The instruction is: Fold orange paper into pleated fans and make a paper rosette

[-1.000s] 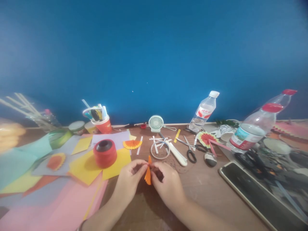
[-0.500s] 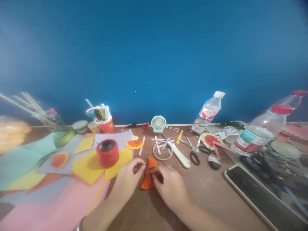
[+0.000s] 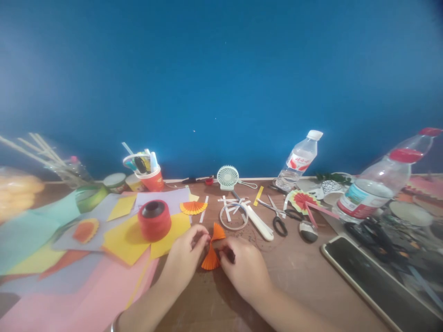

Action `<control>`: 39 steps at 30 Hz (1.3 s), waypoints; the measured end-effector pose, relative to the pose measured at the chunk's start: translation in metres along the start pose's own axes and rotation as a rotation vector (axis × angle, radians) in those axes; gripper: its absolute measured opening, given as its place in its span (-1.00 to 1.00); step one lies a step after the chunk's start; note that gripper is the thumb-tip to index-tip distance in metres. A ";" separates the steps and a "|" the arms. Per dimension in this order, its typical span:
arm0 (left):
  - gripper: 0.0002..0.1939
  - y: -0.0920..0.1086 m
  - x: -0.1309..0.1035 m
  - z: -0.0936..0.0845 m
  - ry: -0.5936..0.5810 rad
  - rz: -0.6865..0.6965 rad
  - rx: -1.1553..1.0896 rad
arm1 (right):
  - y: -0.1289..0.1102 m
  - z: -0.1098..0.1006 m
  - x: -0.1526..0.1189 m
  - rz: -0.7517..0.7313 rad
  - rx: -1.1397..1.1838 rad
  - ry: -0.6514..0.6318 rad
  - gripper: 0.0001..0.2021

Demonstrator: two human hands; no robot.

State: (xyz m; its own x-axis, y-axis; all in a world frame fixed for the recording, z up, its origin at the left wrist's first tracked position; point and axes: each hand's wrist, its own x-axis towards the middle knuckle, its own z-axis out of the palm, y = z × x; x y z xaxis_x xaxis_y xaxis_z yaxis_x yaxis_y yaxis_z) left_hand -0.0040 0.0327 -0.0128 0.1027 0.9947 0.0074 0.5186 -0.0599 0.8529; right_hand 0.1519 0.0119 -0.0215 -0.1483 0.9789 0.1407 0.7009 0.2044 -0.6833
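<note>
A pleated orange paper piece [image 3: 211, 259], pinched in at its middle like a bow, stands between my two hands near the front of the table. My right hand [image 3: 244, 267] is closed on its right side at the narrow middle. My left hand [image 3: 188, 251] has thumb and forefinger pressed together at the left of the paper; whatever is between those fingertips is too small to make out. Beyond the hands lie an orange and yellow pleated fan [image 3: 193, 208] and a clear ring [image 3: 234, 216] among white paper strips [image 3: 226, 210].
Left are a red tape roll [image 3: 154, 221], coloured papers [image 3: 79, 295] and a cup of pens [image 3: 151, 180]. A small fan [image 3: 227, 177] stands behind. Right are a white-handled knife [image 3: 259, 224], scissors [image 3: 279, 226], bottles [image 3: 299, 161] and a phone [image 3: 377, 286].
The upper part of the orange paper has shifted slightly up and opened a little, and its lower part sits slightly higher. Both hands have barely moved.
</note>
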 end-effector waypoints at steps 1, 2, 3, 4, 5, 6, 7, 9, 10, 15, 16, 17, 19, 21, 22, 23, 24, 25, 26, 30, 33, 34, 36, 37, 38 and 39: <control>-0.84 0.001 -0.001 0.001 0.006 0.002 -0.011 | -0.001 -0.001 0.000 0.001 0.017 0.000 -0.79; -0.84 0.001 -0.001 0.001 0.012 0.005 -0.020 | -0.002 -0.002 0.000 0.006 0.033 0.001 -0.79; -0.84 0.002 -0.002 0.002 0.015 0.010 -0.025 | -0.003 -0.003 -0.001 0.014 0.047 0.003 -0.80; -0.85 0.003 -0.003 0.002 0.021 0.016 -0.029 | -0.004 -0.004 -0.001 0.022 0.060 0.005 -0.81; -0.86 0.005 -0.003 0.002 0.030 0.021 -0.031 | -0.005 -0.004 -0.001 0.028 0.079 0.007 -0.82; -0.86 0.006 -0.004 0.003 0.037 0.024 -0.033 | -0.006 -0.005 -0.001 0.030 0.109 0.008 -0.82; -0.87 0.008 -0.005 0.003 0.041 0.024 -0.036 | -0.007 -0.005 -0.002 0.034 0.151 0.008 -0.81; -0.88 0.010 -0.006 0.004 0.045 0.019 -0.044 | -0.009 -0.005 -0.002 0.052 0.270 -0.001 -0.80; -0.88 0.011 -0.007 0.004 0.045 0.017 -0.047 | -0.009 -0.005 -0.002 0.068 0.339 -0.009 -0.80; -0.89 0.013 -0.010 0.005 0.051 0.020 -0.076 | -0.008 -0.001 0.002 0.141 0.583 -0.001 -0.83; -0.89 0.013 -0.010 0.005 0.054 0.022 -0.081 | -0.007 -0.001 0.003 0.147 0.605 0.005 -0.84; -0.89 0.013 -0.010 0.005 0.055 0.025 -0.083 | -0.006 0.000 0.004 0.150 0.618 0.013 -0.85; -0.88 0.012 -0.009 0.005 0.057 0.033 -0.082 | -0.005 0.001 0.005 0.152 0.627 0.037 -0.86; -0.88 0.012 -0.009 0.005 0.056 0.042 -0.078 | -0.005 0.001 0.005 0.147 0.619 0.056 -0.87; -0.88 0.012 -0.009 0.005 0.056 0.045 -0.074 | -0.005 0.001 0.005 0.144 0.615 0.061 -0.87; -0.88 0.012 -0.009 0.005 0.055 0.048 -0.073 | -0.005 0.001 0.005 0.141 0.611 0.067 -0.87; -0.88 0.012 -0.009 0.005 0.054 0.050 -0.077 | -0.005 0.001 0.005 0.136 0.607 0.072 -0.87; -0.88 0.012 -0.009 0.005 0.053 0.050 -0.085 | -0.004 0.001 0.005 0.131 0.601 0.077 -0.87; -0.88 0.011 -0.009 0.006 0.051 0.050 -0.098 | -0.004 0.001 0.005 0.127 0.595 0.083 -0.87; -0.88 0.010 -0.009 0.008 0.052 0.049 -0.152 | -0.003 0.001 0.005 0.124 0.614 0.080 -0.87; -0.87 0.010 -0.009 0.007 0.049 0.035 -0.194 | -0.004 0.000 0.005 0.133 0.684 0.068 -0.88; -0.87 0.010 -0.009 0.007 0.051 0.031 -0.206 | -0.005 0.000 0.005 0.143 0.701 0.062 -0.89; -0.87 0.011 -0.008 0.007 0.057 0.031 -0.224 | -0.006 -0.001 0.005 0.162 0.713 0.058 -0.92; -0.88 0.012 -0.008 0.006 0.055 0.033 -0.230 | -0.006 0.000 0.005 0.167 0.712 0.062 -0.93; -0.88 0.012 -0.008 0.006 0.051 0.034 -0.238 | -0.006 0.000 0.005 0.166 0.709 0.068 -0.93; -0.88 0.012 -0.009 0.006 0.046 0.034 -0.248 | -0.006 0.000 0.005 0.162 0.706 0.074 -0.94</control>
State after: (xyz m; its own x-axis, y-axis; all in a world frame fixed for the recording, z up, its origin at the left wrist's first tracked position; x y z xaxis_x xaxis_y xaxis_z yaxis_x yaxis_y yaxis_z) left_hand 0.0069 0.0229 -0.0056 0.0750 0.9955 0.0572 0.2909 -0.0768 0.9537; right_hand 0.1467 0.0160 -0.0170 -0.0157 0.9994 0.0298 0.0894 0.0310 -0.9955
